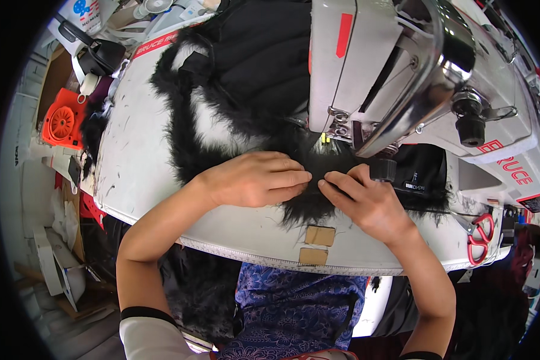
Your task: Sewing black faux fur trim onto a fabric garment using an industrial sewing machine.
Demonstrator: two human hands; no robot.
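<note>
A black garment with shaggy fur trim point(183, 123) lies under the needle area of a white sewing machine point(333, 66). My left hand point(252, 180) presses its fingers together on the garment's near edge, left of the needle; its thumb is hidden. Just to the right, my right hand point(369, 201) is closed on the same edge, fingers bent and fingertips close to the left hand's. A smooth dark strip of the fabric point(318, 174) shows between the hands, with fur hanging below it. The presser foot is partly hidden by fur.
Red-handled scissors point(480, 240) lie at the table's right edge. Two tan patches point(317, 245) and a measuring tape point(270, 264) mark the near edge of the white table point(141, 156). An orange-red round-faced device point(63, 120) and clutter stand at the left.
</note>
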